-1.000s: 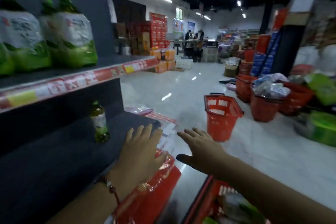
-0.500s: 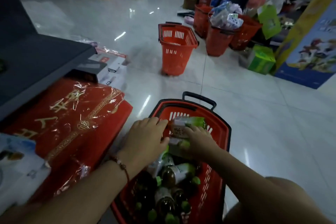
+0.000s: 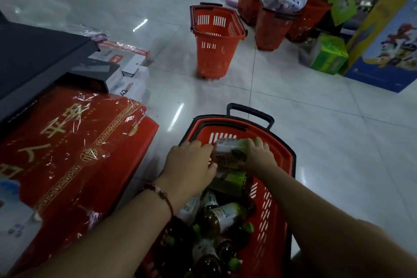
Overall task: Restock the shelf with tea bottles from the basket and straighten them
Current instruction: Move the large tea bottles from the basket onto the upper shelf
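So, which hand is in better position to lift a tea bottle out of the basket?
Right hand: it grips the raised tea bottle above the basket. Left hand only touches its side.

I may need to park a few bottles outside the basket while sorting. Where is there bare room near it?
Bare floor tile lies right of the basket, and between it and the empty orange basket ahead. The left is crowded by the red wrapped box. Inside, tea bottles and both hands fill the space.
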Demonstrator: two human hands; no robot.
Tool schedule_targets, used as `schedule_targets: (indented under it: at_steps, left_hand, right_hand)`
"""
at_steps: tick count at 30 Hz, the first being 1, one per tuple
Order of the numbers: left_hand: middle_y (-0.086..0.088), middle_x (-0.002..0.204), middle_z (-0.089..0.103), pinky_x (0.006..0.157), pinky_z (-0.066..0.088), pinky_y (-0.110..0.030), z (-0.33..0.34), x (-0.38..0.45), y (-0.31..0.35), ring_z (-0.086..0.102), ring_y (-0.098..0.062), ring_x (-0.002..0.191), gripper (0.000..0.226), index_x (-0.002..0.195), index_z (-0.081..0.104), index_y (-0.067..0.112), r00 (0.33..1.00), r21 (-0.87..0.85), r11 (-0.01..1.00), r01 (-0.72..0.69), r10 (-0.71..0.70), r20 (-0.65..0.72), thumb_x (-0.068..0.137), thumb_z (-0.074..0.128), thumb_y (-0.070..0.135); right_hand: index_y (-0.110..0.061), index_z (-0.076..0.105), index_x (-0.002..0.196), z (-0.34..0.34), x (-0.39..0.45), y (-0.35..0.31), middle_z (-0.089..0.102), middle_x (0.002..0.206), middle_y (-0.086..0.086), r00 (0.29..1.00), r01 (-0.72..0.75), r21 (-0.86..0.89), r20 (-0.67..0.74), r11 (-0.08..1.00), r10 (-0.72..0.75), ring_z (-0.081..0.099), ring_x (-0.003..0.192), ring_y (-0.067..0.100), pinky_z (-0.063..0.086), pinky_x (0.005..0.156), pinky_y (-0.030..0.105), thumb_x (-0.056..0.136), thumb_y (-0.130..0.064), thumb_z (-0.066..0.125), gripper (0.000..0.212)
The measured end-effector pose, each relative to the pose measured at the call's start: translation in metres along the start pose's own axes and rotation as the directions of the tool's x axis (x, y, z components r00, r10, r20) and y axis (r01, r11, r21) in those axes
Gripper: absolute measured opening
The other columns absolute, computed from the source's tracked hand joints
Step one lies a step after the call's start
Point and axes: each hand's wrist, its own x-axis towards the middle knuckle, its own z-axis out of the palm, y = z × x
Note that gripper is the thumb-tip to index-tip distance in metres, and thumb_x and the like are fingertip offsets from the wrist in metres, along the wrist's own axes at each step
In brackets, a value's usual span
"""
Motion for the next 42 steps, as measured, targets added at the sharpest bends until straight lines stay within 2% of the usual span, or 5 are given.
schedule_targets:
  at_steps: [10, 26, 31, 37, 42]
  left_hand:
    - [0.007, 0.108, 0.059, 0.085, 0.048, -0.032, 0.005, 0.008, -0.004, 0.054, -0.014, 0.100, 0.031, 0.116, 0.054, 0.030, 1.000, -0.031, 0.999, 0.006, -0.005, 0.027, 0.091, 0.046, 0.047]
    - [0.005, 0.114, 0.059, 0.089, 0.048, -0.032, 0.004, 0.001, 0.005, 0.054, -0.014, 0.105, 0.038, 0.124, 0.052, 0.027, 0.998, -0.025, 1.000, 0.001, 0.000, 0.059, 0.092, 0.047, 0.047]
    - [0.005, 0.112, 0.059, 0.088, 0.048, -0.033, -0.002, -0.006, 0.006, 0.054, -0.014, 0.101, 0.037, 0.123, 0.051, 0.028, 0.998, -0.012, 1.000, 0.014, -0.013, 0.059, 0.092, 0.047, 0.046]
    - [0.004, 0.121, 0.058, 0.090, 0.047, -0.033, -0.011, -0.020, -0.001, 0.054, -0.016, 0.109, 0.042, 0.128, 0.050, 0.027, 0.996, 0.008, 0.999, 0.048, -0.049, 0.071, 0.091, 0.049, 0.047]
    - [0.005, 0.116, 0.060, 0.082, 0.049, -0.031, -0.021, -0.032, -0.014, 0.057, -0.015, 0.102, 0.040, 0.124, 0.054, 0.030, 0.993, -0.005, 0.996, 0.094, -0.093, 0.077, 0.090, 0.049, 0.050]
  right_hand:
    - [-0.008, 0.032, 0.146, -0.003, 0.015, -0.009, 0.034, 0.140, 0.014, 0.995, -0.092, -0.061, -0.045, 0.994, 0.089, 0.042, 0.127, 0.031, 0.046, 0.104, 0.040, 0.074, -0.052, 0.079, 0.097]
    - [-0.009, 0.037, 0.144, -0.001, -0.014, -0.021, 0.038, 0.140, 0.014, 0.992, -0.128, 0.011, 0.011, 0.992, 0.128, 0.038, 0.130, 0.031, 0.038, 0.110, 0.043, 0.069, -0.062, 0.079, 0.101]
    - [-0.009, 0.049, 0.126, -0.001, -0.025, -0.027, 0.054, 0.105, 0.004, 0.977, -0.208, 0.314, 0.112, 0.926, 0.182, 0.057, 0.089, 0.014, 0.051, 0.067, 0.024, 0.073, -0.044, 0.082, 0.072]
    - [-0.008, 0.051, 0.120, -0.024, -0.053, -0.032, 0.060, 0.097, 0.012, 0.826, -0.510, 0.681, 0.558, 0.524, 0.079, 0.061, 0.085, 0.026, 0.056, 0.075, 0.036, 0.088, -0.038, 0.069, 0.047]
    - [-0.009, 0.048, 0.122, -0.034, -0.084, -0.039, 0.064, 0.105, 0.017, 0.764, -0.595, 0.740, 0.642, 0.314, -0.065, 0.065, 0.090, 0.030, 0.057, 0.071, 0.037, 0.090, -0.045, 0.065, 0.051]
